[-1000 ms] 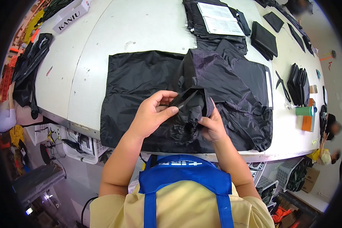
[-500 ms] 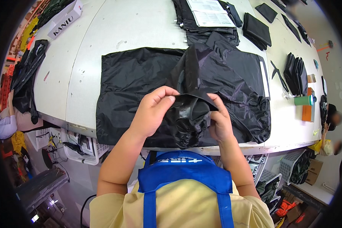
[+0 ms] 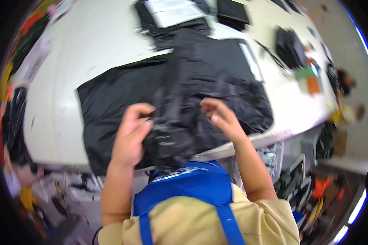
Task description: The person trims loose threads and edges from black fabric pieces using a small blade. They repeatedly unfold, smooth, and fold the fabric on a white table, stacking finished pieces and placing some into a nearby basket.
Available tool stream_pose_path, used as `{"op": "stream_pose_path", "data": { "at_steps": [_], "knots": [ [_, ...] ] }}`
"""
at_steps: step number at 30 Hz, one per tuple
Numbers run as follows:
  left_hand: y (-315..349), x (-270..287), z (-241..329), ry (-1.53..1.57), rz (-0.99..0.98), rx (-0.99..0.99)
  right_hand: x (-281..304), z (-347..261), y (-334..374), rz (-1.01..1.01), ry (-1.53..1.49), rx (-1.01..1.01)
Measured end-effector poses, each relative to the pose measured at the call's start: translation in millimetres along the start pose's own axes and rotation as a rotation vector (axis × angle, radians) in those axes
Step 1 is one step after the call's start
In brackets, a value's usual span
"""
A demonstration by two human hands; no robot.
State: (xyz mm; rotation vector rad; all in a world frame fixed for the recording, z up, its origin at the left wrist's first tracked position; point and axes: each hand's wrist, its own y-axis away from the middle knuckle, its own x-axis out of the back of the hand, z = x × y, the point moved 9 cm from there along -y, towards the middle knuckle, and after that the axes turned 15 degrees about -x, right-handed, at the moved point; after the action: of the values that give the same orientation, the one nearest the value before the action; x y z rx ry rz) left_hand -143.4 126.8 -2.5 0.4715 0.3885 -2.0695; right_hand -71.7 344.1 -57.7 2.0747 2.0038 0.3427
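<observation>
Crumpled black shiny fabric bundle (image 3: 171,130) at near edge of white surface (image 3: 65,81), lifted slightly between both hands. Left hand (image 3: 131,136): fingers curled, pinching bundle's left side. Right hand (image 3: 221,118): fingers bent, loosely spread, tips at bundle's right edge; firm grip not certain, frame blurred. Bundle sits over larger flat black fabric sheet (image 3: 114,98) spread across surface. Judgement: gathering or folding partway, bundle bunched, not neat, sheet beneath unfolded. Far: black folded pieces (image 3: 233,10), white paper sheet (image 3: 171,6). Blue apron (image 3: 192,183) near.
</observation>
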Motion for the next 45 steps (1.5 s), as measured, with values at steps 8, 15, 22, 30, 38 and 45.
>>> {"op": "stream_pose_path", "data": {
  "at_steps": [8,15,22,30,38,45],
  "knots": [
    [1.9,-6.9,-32.3,-0.463,-0.070,0.070,381.5,222.6,186.0,1.307,0.342,-0.609],
    [6.7,-33.6,-39.9,-0.584,-0.116,0.076,355.3,216.9,151.0,0.943,0.738,-0.427],
    [11.3,-49.0,-31.4,-0.404,-0.086,0.182,405.7,202.3,213.2,1.155,0.631,-0.626],
    [12.2,-51.8,-20.4,-0.378,-0.088,0.024,30.1,-49.5,60.7,0.254,0.587,0.209],
    [22.7,-41.8,-17.8,-0.253,-0.055,0.010,-32.4,-90.5,53.0,0.147,0.459,0.413],
    [25.0,-40.1,-15.6,-0.264,-0.052,-0.012,-42.0,-97.5,55.4,0.181,0.526,0.452]
  ]
}}
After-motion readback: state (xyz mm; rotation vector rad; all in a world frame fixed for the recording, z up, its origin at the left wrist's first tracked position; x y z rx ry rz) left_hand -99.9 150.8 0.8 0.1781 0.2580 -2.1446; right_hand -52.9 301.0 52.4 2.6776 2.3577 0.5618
